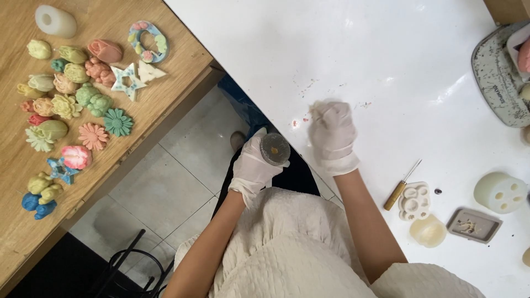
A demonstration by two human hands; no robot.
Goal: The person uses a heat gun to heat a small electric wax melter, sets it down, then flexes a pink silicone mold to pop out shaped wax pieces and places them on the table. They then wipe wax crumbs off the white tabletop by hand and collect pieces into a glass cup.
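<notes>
Round mould [275, 148], grey with an orange speck inside, sits gripped in the left hand [254, 165] off the white desk [397, 60] edge; right hand [332, 135] is blurred, fingers [323, 110] curled, possibly pinching something; finished coloured casts [66, 99] lie on the wooden desk [182, 49]; this one remains unfinished.

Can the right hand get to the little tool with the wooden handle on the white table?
Probably yes: the right hand is empty, and only bare white table lies between it and the wooden-handled tool.
</notes>
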